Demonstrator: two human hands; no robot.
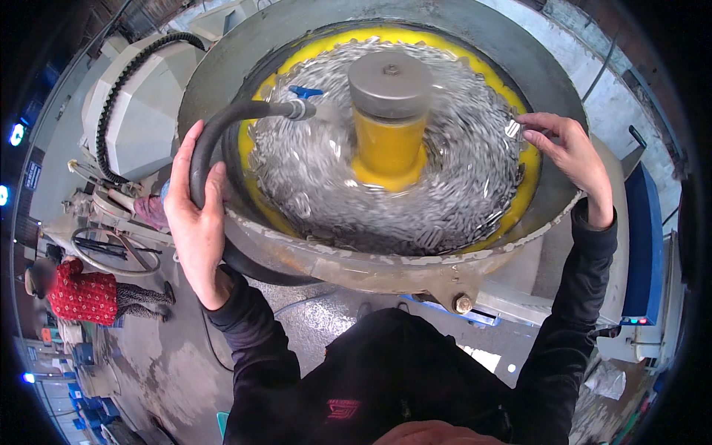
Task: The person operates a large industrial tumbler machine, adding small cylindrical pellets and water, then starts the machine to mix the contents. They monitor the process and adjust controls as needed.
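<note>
My left hand (194,215) is closed round a thick black rubber hose (215,137), thumb on one side and fingers on the other. At the hose's end sits a valve with a blue lever (305,92), over the bowl. Over the bowl's right side, my right hand (567,152) pinches a small shiny metal piece (512,129) between thumb and index finger. Below lies a mass of small silvery metal parts (311,170), blurred by motion, in a round vibrating finishing bowl with a yellow lining (523,178). A yellow centre post with a grey metal cap (390,83) rises from the middle.
The bowl's worn metal rim (393,268) curves in front of me. A blue panel (642,245) stands at the right, and a pale machine housing with a ribbed black conduit (111,104) at the left. A person in a red patterned top (83,295) is farther left on the wet floor.
</note>
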